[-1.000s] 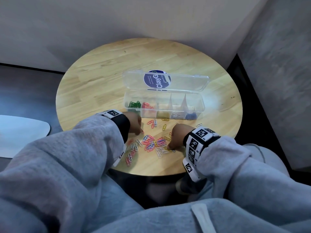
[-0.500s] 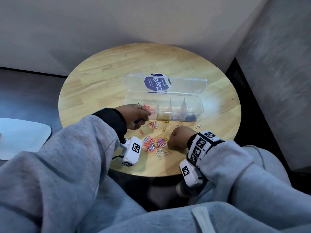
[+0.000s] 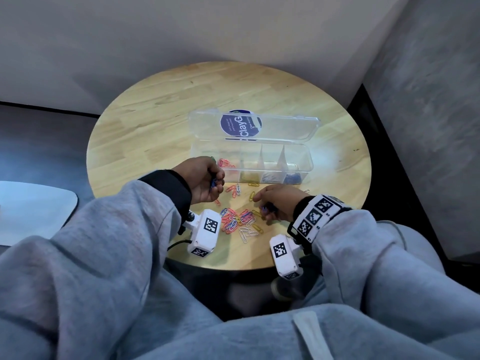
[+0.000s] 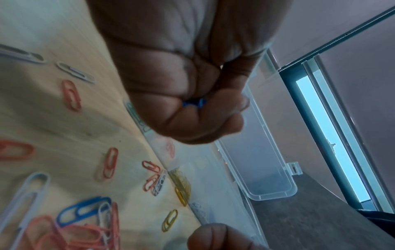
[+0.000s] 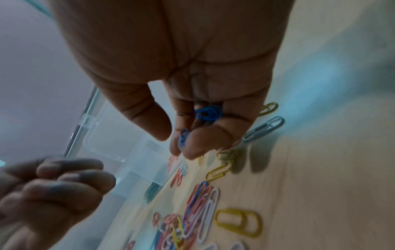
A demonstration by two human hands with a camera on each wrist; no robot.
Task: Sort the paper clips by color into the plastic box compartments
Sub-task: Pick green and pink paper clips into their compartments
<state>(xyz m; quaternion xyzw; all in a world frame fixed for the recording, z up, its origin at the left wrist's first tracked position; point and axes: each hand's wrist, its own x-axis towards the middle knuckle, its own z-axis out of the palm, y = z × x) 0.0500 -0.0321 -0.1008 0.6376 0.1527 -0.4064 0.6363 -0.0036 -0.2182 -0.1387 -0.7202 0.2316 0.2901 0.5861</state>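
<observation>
A clear plastic box (image 3: 306,162) with its lid open lies on the round wooden table (image 3: 161,120); its compartments hold pink, yellow and blue clips, with green ones behind my left hand. A mixed pile of paper clips (image 3: 237,219) lies in front of it. My left hand (image 3: 207,179) hovers near the box's left end, fingers curled round blue clips (image 4: 195,103). My right hand (image 3: 275,201) is over the pile's right side, palm turned up, with blue clips (image 5: 207,113) held in its curled fingers.
Loose pink, white and yellow clips (image 3: 235,189) are scattered between the box and the pile. A white table edge (image 3: 39,209) shows at far left. Grey walls stand close behind the table, and my knees are under its near edge.
My left hand has lifted off the pile toward the box's left end with blue clips in it. My right hand has risen off the pile and turned palm up.
</observation>
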